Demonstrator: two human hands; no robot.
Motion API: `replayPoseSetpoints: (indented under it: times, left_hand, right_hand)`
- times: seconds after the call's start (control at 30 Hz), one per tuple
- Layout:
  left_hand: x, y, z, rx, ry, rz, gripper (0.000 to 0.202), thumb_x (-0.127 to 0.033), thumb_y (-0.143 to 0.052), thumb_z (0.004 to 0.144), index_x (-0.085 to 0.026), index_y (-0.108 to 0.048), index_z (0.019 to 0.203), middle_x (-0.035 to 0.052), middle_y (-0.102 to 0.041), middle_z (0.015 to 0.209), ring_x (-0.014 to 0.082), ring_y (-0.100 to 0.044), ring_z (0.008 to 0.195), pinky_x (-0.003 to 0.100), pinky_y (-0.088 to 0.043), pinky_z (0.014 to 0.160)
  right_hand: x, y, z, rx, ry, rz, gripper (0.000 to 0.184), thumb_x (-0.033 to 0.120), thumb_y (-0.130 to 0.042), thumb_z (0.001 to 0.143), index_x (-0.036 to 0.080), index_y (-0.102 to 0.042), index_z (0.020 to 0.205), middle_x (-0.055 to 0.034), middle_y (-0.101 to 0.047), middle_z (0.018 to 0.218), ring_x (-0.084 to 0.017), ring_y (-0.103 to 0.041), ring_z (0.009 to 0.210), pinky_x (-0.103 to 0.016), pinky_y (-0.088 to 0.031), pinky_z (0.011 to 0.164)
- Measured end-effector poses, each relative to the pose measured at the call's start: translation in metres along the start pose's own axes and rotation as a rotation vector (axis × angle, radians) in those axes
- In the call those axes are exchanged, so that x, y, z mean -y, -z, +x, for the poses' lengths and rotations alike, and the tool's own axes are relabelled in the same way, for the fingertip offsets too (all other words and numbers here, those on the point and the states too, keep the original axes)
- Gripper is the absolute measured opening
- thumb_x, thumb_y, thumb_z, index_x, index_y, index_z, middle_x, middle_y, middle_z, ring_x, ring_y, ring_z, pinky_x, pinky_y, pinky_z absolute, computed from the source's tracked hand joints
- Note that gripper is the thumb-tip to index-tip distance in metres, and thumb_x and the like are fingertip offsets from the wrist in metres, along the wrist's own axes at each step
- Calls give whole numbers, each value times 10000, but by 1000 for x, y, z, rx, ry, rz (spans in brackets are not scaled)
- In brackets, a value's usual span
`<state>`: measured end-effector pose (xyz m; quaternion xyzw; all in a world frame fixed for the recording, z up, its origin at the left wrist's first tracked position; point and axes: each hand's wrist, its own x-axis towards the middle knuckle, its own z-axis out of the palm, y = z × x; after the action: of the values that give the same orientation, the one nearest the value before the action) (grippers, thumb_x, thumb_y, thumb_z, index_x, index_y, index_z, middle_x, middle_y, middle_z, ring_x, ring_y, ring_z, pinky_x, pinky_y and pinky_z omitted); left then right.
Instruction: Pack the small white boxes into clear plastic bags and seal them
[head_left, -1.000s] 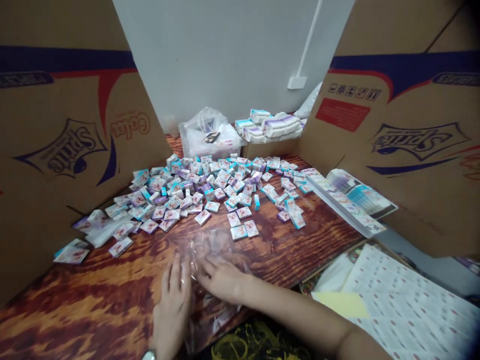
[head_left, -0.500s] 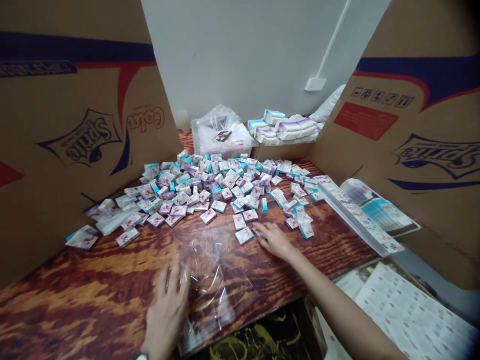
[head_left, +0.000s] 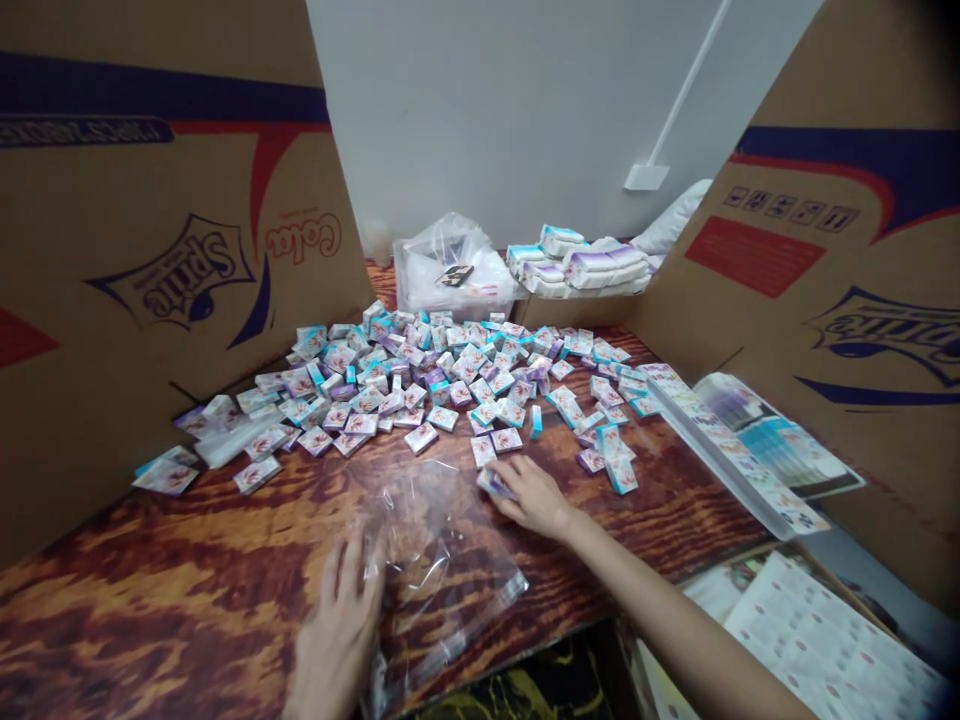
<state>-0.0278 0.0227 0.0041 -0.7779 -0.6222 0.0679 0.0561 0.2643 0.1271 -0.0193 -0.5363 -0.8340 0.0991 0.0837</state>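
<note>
My left hand (head_left: 337, 625) lies flat with fingers spread on the left part of a clear plastic bag (head_left: 442, 550) spread on the wooden table (head_left: 180, 590). My right hand (head_left: 531, 495) is just past the bag's far right corner, its fingers closed on a small white, purple and teal packet (head_left: 493, 483). Beyond the hands, several more small packets (head_left: 420, 375) lie scattered across the middle of the table. One packet (head_left: 484, 450) sits just above my right hand's fingertips.
Tall cardboard sheets (head_left: 150, 260) stand at the left and at the right (head_left: 832, 280). A plastic-wrapped container (head_left: 450, 275) and stacked bundles (head_left: 585, 265) sit at the back. Printed sheets (head_left: 742, 440) lie at the right edge, patterned paper (head_left: 817, 640) lower right.
My right hand left the bag, reached out to the near packets, closed on one and has drawn it a little back toward the bag. The left hand stayed on the bag.
</note>
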Motion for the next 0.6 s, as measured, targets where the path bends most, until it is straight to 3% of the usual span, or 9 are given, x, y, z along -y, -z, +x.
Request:
replayPoseSetpoints:
  times: [0.07, 0.13, 0.23, 0.33, 0.47, 0.53, 0.6]
  left_hand:
    - [-2, 1, 2, -12, -14, -17, 677, 12, -434, 784, -241, -312, 1400, 110, -209, 1514, 282, -270, 1337, 84, -498, 578]
    - [-4, 2, 3, -20, -27, -8, 680, 20, -433, 782, -240, -316, 1399, 116, -209, 1513, 286, -257, 1345, 91, -505, 597]
    - [-8, 5, 5, -25, -22, 37, 681, 30, -434, 774, -242, -337, 1391, 108, -209, 1513, 290, -266, 1343, 96, -507, 568]
    - [-11, 8, 7, -35, -16, 78, 720, 59, -422, 758, -242, -311, 1402, 110, -202, 1514, 286, -287, 1334, 92, -499, 529]
    - [-17, 13, 12, -29, -26, 131, 751, 92, -401, 736, -238, -306, 1405, 127, -225, 1504, 302, -315, 1321, 123, -518, 512]
    - [-20, 17, 16, -34, -17, 146, 772, 96, -393, 730, -241, -278, 1415, 124, -232, 1502, 312, -322, 1316, 145, -532, 508]
    - [-25, 20, 18, -49, -10, 146, 764, 73, -392, 747, -238, -238, 1428, 119, -213, 1509, 317, -319, 1318, 175, -549, 512]
  right_hand:
    - [13, -2, 19, -73, -200, 16, 468, 348, -452, 891, 264, -384, 1347, -99, -481, 1127, -210, -507, 972, -319, -440, 804]
    - [25, -7, 41, -59, -350, -21, 463, 390, -466, 883, 276, -404, 1328, -108, -480, 1120, -240, -511, 986, -350, -451, 784]
    - [34, -14, 59, 33, -406, -77, 427, 403, -502, 863, 274, -461, 1268, -116, -499, 1096, -273, -510, 1004, -387, -459, 770]
    - [26, -6, 46, 33, -341, 12, 450, 265, -530, 836, 268, -449, 1278, -112, -487, 1163, -243, -521, 1017, -365, -451, 817]
    - [27, 44, -8, -126, -122, 416, 538, 207, -542, 797, 231, -395, 1314, -82, -486, 1231, -205, -505, 1088, -328, -399, 935]
    - [46, 71, -37, -39, 44, 576, 522, 217, -555, 792, 254, -415, 1294, -48, -518, 1194, -182, -522, 1056, -289, -417, 904]
    - [72, 82, -57, 168, 193, 636, 499, 202, -572, 771, 285, -465, 1251, -16, -555, 1097, -155, -553, 962, -250, -447, 838]
